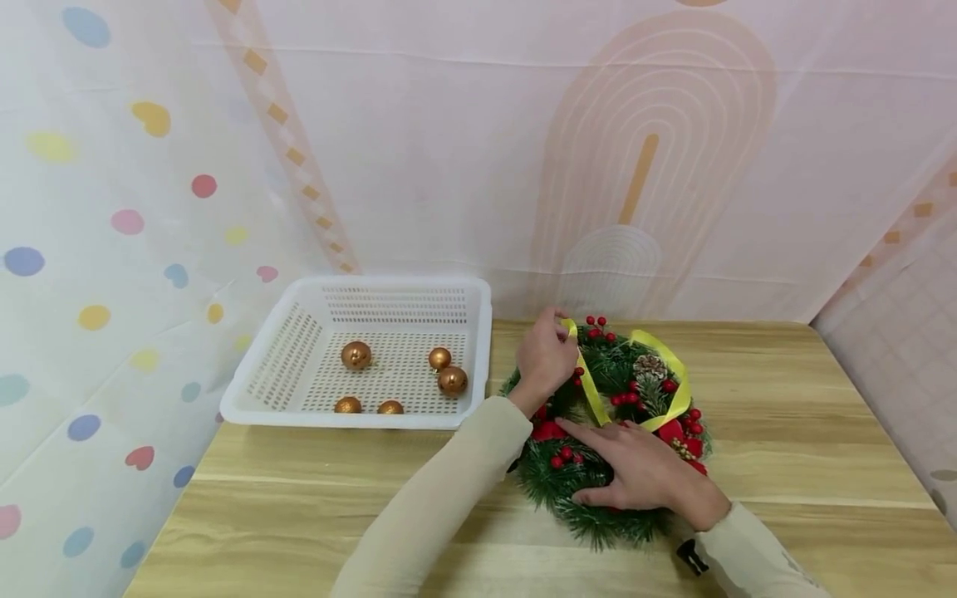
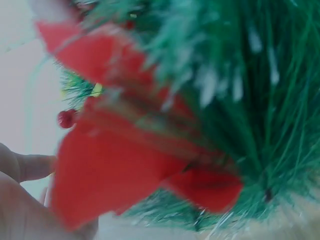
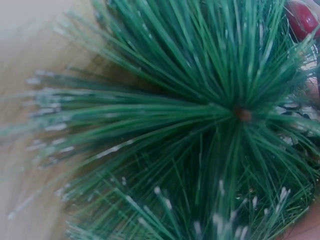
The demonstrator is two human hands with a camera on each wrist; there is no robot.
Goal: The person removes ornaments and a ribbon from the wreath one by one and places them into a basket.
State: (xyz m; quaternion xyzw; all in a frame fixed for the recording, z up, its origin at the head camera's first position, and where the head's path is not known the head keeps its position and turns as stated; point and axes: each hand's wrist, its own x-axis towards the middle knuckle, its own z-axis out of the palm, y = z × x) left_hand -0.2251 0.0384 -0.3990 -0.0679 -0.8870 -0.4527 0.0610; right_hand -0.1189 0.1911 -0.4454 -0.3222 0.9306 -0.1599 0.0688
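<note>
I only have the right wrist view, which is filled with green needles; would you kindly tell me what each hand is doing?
Observer: The right hand rests flat on the wreath, forefinger stretched toward the ribbon.
Operator: Thank you, and the left?
Observer: The left hand pinches the yellow ribbon at the wreath's far rim.
Operator: Is anything else on the table?
Observer: A white basket stands left of the wreath, holding five copper balls.

Staged craft corner, perhaps a studio, patterned backdrop sheets [image 1: 449, 124], wooden table [image 1: 785, 415], white basket [image 1: 299, 291]
</note>
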